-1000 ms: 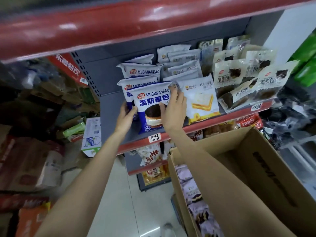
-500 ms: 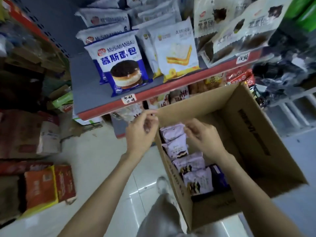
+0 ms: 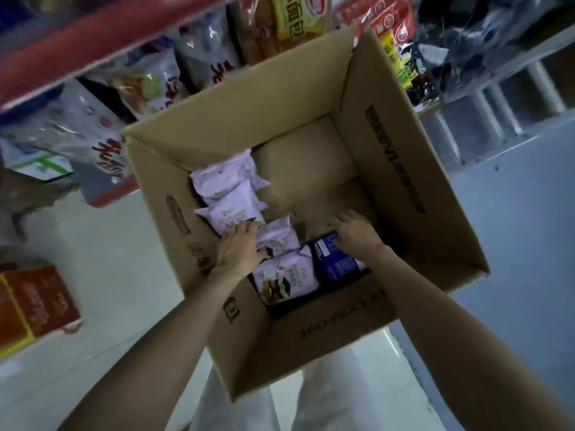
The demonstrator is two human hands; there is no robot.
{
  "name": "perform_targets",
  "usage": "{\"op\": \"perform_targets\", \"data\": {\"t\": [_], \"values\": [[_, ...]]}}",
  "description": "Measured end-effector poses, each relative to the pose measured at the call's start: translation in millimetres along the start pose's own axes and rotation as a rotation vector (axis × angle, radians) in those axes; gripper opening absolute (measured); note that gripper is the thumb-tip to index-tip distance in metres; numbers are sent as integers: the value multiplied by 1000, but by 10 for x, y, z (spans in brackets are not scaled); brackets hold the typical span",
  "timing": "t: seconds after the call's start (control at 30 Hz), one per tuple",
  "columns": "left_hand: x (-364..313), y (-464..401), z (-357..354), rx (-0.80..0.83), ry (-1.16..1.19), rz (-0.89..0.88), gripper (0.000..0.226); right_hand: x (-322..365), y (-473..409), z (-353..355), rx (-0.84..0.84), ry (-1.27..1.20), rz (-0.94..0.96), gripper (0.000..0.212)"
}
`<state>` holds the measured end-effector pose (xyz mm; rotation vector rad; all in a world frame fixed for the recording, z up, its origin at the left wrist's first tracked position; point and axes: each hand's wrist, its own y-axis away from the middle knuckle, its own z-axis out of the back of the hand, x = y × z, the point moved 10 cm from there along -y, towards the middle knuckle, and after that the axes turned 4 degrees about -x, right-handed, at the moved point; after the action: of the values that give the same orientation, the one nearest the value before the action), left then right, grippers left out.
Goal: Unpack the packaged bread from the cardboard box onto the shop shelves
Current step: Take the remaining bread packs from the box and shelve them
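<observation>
Head view: both hands inside cardboard box, bare floor beyond.

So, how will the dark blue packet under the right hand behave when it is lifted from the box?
The dark blue packet looks like a puffy film bag, so probably light and soft. Its glossy wrap may slip, so the right hand should pinch an edge. It lies flat in the cardboard box, unlikely to roll.

shelf packets blurred, right hand fingertips hidden
</observation>
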<state>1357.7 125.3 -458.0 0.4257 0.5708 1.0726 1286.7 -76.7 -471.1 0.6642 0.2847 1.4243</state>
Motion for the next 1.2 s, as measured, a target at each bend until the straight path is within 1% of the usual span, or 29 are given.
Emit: {"op": "perform_targets", "data": {"t": [0.07, 0.17, 0.2, 0.3, 0.33, 0.4, 0.47, 0.57, 0.6, 0.67, 0.77, 0.87, 0.97, 1.07, 1.2], "values": [[6, -122, -215, 7, -31, 23, 61, -63, -120, -325, 114, 93, 114, 54], [23, -214, -457, 24, -37, 34, 64, -157, -202, -717, 283, 192, 208, 88], [20, -221, -519, 29, -33, 30, 65, -190, -210, -823, 327, 225, 224, 95], [2, -234, -579, -9, -6, 22, 64, -281, -248, -972, 388, 308, 232, 107], [-40, -230, -556, -47, -12, -5, 61, -295, -271, -958, 391, 330, 217, 108], [-220, -219, -544, -120, -79, -148, 53, -281, -329, -857, 384, 382, 194, 107], [-423, -175, -547, -178, -121, -289, 50, -226, -412, -792, 388, 414, 210, 99], [-694, -88, -656, -167, -176, -433, 46, -191, -471, -786, 404, 437, 224, 79], [-742, -68, -738, -140, -206, -455, 45, -187, -468, -795, 397, 455, 233, 77], [-731, -71, -933, -52, -252, -416, 52, -189, -454, -804, 355, 471, 262, 80], [-576, -87, -1149, 53, -271, -277, 71, -194, -402, -858, 308, 464, 336, 84], [-432, -82, -1281, 93, -296, -193, 81, -184, -355, -914, 262, 479, 433, 87], [-366, -72, -1383, 109, -307, -143, 92, -195, -375, -952, 211, 423, 463, 96], [-343, -75, -1454, 105, -313, -153, 99, -157, -430, -1017, 189, 392, 497, 104], [-302, -66, -1492, 91, -323, -186, 95, -85, -432, -1147, 231, 400, 542, 105]]}}
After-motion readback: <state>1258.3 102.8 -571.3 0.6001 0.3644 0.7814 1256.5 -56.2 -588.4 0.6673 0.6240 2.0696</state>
